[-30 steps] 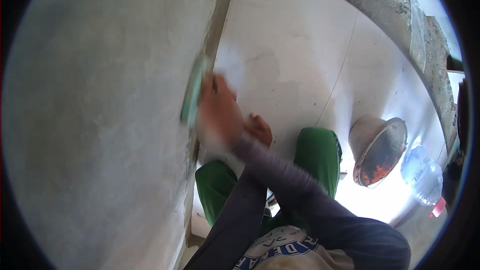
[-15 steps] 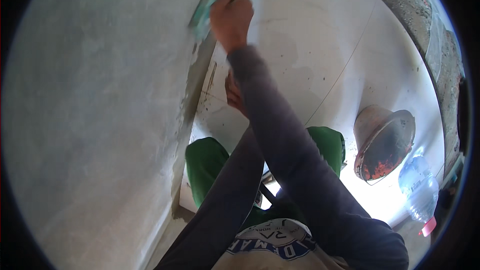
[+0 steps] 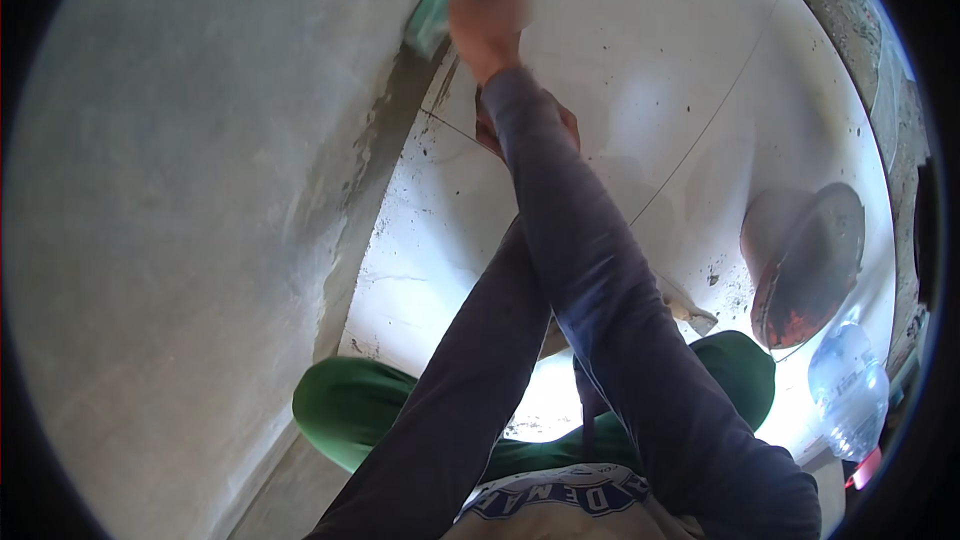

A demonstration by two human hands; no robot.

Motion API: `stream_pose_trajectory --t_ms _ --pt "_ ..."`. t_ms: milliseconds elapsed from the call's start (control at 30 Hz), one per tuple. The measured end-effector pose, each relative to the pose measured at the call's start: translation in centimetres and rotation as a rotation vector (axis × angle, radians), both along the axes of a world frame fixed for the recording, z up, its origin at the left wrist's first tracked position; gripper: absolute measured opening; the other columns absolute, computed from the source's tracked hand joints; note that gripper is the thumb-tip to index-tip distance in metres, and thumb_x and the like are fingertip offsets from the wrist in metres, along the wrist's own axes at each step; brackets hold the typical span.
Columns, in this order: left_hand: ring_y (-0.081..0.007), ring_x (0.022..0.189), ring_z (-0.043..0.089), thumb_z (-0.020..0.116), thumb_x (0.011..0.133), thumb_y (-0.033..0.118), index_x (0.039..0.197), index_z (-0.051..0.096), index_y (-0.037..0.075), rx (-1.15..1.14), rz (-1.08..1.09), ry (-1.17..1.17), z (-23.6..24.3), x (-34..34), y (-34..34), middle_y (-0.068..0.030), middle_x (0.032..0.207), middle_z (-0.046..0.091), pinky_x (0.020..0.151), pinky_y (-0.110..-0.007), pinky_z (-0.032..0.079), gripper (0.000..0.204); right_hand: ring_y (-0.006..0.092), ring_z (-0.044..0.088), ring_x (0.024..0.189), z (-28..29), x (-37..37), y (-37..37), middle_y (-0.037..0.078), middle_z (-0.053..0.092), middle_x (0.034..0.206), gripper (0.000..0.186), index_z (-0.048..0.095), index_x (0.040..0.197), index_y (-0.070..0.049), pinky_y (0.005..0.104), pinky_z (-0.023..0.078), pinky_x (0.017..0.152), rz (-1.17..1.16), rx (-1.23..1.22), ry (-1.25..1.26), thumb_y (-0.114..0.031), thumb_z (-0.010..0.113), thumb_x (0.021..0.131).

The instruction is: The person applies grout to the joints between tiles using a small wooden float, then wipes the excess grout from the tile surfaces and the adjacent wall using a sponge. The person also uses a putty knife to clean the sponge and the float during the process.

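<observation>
My right hand [image 3: 488,22], blurred by motion, grips a green plastering float [image 3: 431,22] at the top of the view. The float's edge lies along the foot of a smooth grey plastered wall [image 3: 190,200], where a rough, darker strip [image 3: 375,155] runs down to the floor. My right forearm crosses over the left one. Behind it, over the floor, is my left hand [image 3: 566,124], mostly covered. Only parts of it show on either side of the right sleeve, and I cannot see whether it holds anything.
Pale floor tiles [image 3: 640,90] with dirt specks spread right of the wall. A stained bucket [image 3: 805,265] lies tilted at the right. Beside it is a clear plastic bottle [image 3: 846,380] with a pinkish-red cap. Rough concrete [image 3: 830,0] borders the far right. My green-trousered knees are bent below.
My right hand and the float have shifted slightly up and right in view. The left hand has moved farther forward under the right forearm. My knees have spread apart and lower.
</observation>
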State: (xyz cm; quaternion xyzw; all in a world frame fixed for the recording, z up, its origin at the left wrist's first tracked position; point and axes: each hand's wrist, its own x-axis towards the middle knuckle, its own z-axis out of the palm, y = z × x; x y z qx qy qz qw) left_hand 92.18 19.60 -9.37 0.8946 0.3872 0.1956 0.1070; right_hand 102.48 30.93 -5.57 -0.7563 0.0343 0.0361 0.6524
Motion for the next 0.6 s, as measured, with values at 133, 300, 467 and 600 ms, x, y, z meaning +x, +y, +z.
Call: stream_pose_trajectory --t_ms 133,300,467,600 --pt "-0.0353 0.136 0.051 0.059 0.101 0.021 0.138 0.054 0.002 0.004 -0.023 -0.009 -0.3 -2.6 2.0 -0.0171 0.142 0.057 0.113 -0.046 0.039 0.042 0.0502 0.070 0.093 2.3 -9.8 0.0 0.030 0.071 0.096 0.027 0.061 0.116 0.006 0.0529 0.055 0.084 0.259 0.136 0.134 -0.011 0.054 0.096" --pt "-0.0377 0.137 0.049 0.051 0.105 0.028 0.139 0.054 0.006 -0.011 -0.197 -0.040 -2.3 -11.4 -2.4 -0.0170 0.143 0.055 0.109 -0.053 0.041 0.041 0.0449 0.070 0.089 3.3 -17.8 0.4 0.028 0.069 0.091 0.028 0.060 0.119 0.004 0.0515 0.055 0.080 -0.005 0.156 -0.347 -0.006 0.053 0.095" --pt "-0.0365 0.138 0.048 0.046 0.108 0.033 0.139 0.052 0.006 0.100 0.095 0.120 -2.5 -21.7 0.3 -0.0165 0.144 0.055 0.107 -0.054 0.042 0.042 0.0417 0.069 0.085 4.4 -10.2 0.3 0.025 0.067 0.092 0.024 0.066 0.113 0.003 0.0499 0.055 0.076 0.070 0.202 -0.106 -0.004 0.053 0.094" --pt "-0.0362 0.138 0.049 0.045 0.108 0.035 0.140 0.051 0.007 0.052 0.240 0.149 -2.6 -20.2 -1.2 -0.0162 0.144 0.054 0.107 -0.055 0.042 0.043 0.0394 0.066 0.079 -1.1 -15.1 0.1 0.023 0.064 0.085 0.019 0.068 0.102 0.002 0.0465 0.055 0.073 0.005 0.090 -0.242 -0.005 0.053 0.093"
